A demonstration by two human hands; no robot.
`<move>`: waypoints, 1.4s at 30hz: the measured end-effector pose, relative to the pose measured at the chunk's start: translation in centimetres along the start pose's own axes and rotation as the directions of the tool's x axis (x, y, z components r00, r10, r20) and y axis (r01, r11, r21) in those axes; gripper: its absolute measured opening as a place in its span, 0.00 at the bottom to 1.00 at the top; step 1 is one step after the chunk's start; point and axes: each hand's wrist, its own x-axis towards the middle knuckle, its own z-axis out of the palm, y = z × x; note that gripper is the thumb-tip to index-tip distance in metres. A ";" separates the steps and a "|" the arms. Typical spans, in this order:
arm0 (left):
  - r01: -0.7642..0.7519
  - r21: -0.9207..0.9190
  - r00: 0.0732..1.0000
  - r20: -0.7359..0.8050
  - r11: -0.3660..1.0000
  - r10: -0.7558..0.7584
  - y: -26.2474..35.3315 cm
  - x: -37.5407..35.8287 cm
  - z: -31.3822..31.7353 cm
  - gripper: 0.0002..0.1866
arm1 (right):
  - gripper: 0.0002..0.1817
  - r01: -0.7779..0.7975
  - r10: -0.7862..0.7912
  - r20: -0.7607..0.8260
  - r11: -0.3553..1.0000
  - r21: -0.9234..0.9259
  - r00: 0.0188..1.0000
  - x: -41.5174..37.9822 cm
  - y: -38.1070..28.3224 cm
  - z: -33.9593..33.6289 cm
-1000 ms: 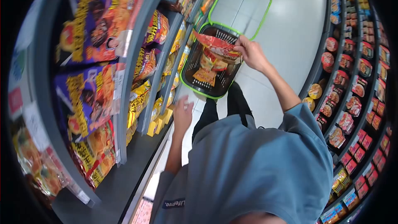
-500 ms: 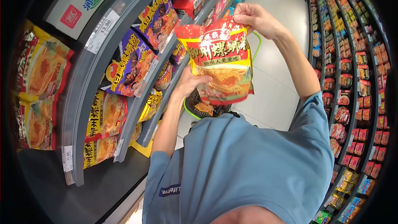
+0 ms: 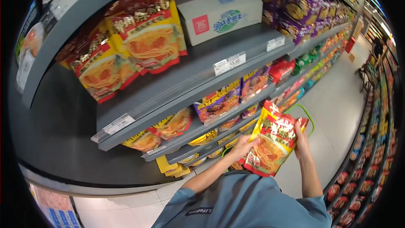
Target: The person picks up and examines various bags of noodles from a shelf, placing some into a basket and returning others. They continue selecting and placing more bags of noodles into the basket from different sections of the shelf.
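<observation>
A red and yellow bag of instant noodles (image 3: 272,145) is held in front of my body, tilted, its printed front facing up toward me. My left hand (image 3: 244,147) grips its left edge with the thumb on the front. On the opposite side, my right hand (image 3: 301,141) is closed round the upper right edge. Both hands' other fingers are mostly hidden behind the bag. Partly covered by the bag and my arms is a shopping basket with a green handle (image 3: 311,120).
Similar noodle bags (image 3: 149,38) stand on the upper shelf (image 3: 211,65) beside a white carton (image 3: 221,14). Purple packets (image 3: 301,10) fill its far end. Lower shelves hold purple-and-yellow noodle bags (image 3: 219,101). Across the tiled aisle (image 3: 333,109) runs another stocked shelf (image 3: 358,173).
The view has swung up and left, showing more of the upper shelf. My right hand has moved from the bag's top corner down to its side. The bag now sits lower and more tilted.
</observation>
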 end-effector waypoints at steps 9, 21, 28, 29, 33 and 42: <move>-0.071 0.074 0.963 -0.256 0.995 0.088 2.9 -0.1 1.3 0.12 | 0.24 0.088 -0.082 0.046 0.986 -0.142 0.996 -0.3 7.0 -3.4; -0.315 -0.117 0.942 -0.158 0.942 0.295 8.9 -1.2 -0.3 0.17 | 0.24 0.381 -0.383 0.013 0.917 -0.120 0.924 -0.2 2.8 2.1; -0.166 -0.080 0.986 -0.025 0.983 0.164 7.4 -4.7 -0.2 0.19 | 0.22 0.441 -0.443 -0.061 0.896 -0.048 0.894 -1.2 0.7 3.6; -0.132 -0.068 0.991 -0.022 0.989 0.131 6.9 -4.9 0.3 0.19 | 0.22 0.426 -0.427 -0.082 0.904 -0.028 0.901 -1.3 0.6 3.8; -0.273 0.024 0.947 -0.170 0.962 0.273 6.0 -5.2 1.4 0.13 | 0.23 0.372 -0.374 -0.030 0.927 -0.048 0.927 -0.9 1.4 2.8; -0.436 0.380 0.751 -0.346 0.816 0.563 6.1 -4.5 3.2 0.16 | 0.25 0.350 -0.480 -0.146 0.785 -0.512 0.865 -1.1 5.1 3.3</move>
